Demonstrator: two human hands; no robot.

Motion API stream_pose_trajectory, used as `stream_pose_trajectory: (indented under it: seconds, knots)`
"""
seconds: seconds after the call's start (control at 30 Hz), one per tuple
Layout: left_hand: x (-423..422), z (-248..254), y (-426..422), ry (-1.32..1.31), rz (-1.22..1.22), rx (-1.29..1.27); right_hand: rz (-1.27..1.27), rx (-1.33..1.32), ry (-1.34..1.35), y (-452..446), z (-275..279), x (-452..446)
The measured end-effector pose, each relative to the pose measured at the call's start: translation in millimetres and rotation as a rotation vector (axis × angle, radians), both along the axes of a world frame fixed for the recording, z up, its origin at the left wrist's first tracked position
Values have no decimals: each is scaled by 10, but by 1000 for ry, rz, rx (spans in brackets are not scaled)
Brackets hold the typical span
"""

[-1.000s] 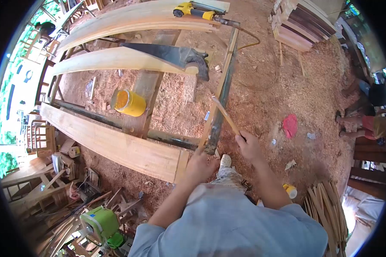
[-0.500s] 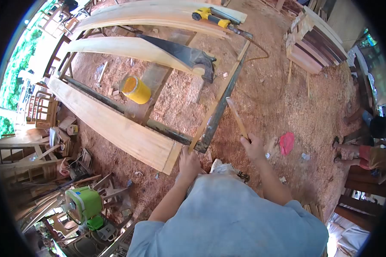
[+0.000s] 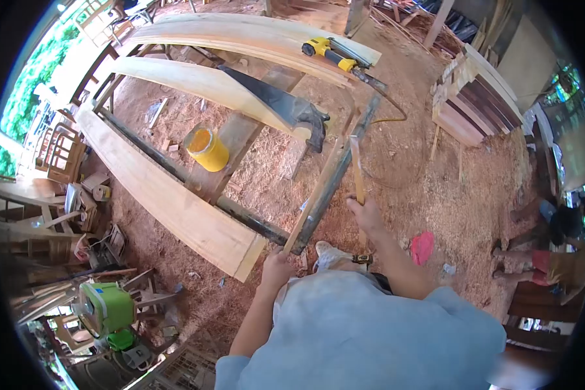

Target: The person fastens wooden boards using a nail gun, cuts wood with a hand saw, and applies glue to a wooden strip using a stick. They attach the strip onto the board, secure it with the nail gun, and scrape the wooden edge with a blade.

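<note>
1. Along the near left of a dark frame [image 3: 253, 220], a broad plank [image 3: 175, 201] is laid.
2. At the frame's right, a wooden strip [image 3: 314, 196] is clamped at its near end by the left hand [image 3: 277, 269].
3. Farther right, a slim tool [image 3: 357, 169] is gripped by the right hand [image 3: 366, 216].

a slim wooden strip [image 3: 314, 195] slants along a dark rail [image 3: 328, 195]. to its right, a wooden-handled tool [image 3: 357, 170] points forward.
</note>
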State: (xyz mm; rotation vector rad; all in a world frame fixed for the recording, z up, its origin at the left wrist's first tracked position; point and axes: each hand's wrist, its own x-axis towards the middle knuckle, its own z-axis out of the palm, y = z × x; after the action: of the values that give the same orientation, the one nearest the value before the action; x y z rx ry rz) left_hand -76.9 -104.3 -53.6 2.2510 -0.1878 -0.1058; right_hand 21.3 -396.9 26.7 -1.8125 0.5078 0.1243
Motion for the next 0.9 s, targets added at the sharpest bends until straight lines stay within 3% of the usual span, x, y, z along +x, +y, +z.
stream_pose_trajectory:
  seconds: [0.07,0.13,0.2,0.3,0.57,0.67,0.9]
  knots:
    - [-21,-76,43,28,-27,33,23,50,-19,-74,13,183]
    - [-93,-83,26,162,229,-272,88,9,-9,-146,32,355]
    - [-152,-224,68,240,240,-309,101,17,-16,-154,57,414]
    - [-333,-456,7,343,406,-644,161,30,-74,-305,-236,426]
    - [-528,-429,-48,466,427,-658,112,181,64,-649,-519,128]
    - [-363,-53,-92,553,477,-657,176,129,46,-735,-573,137]
    - [-353,-177,55,441,379,-551,251,156,68,-567,-440,52]
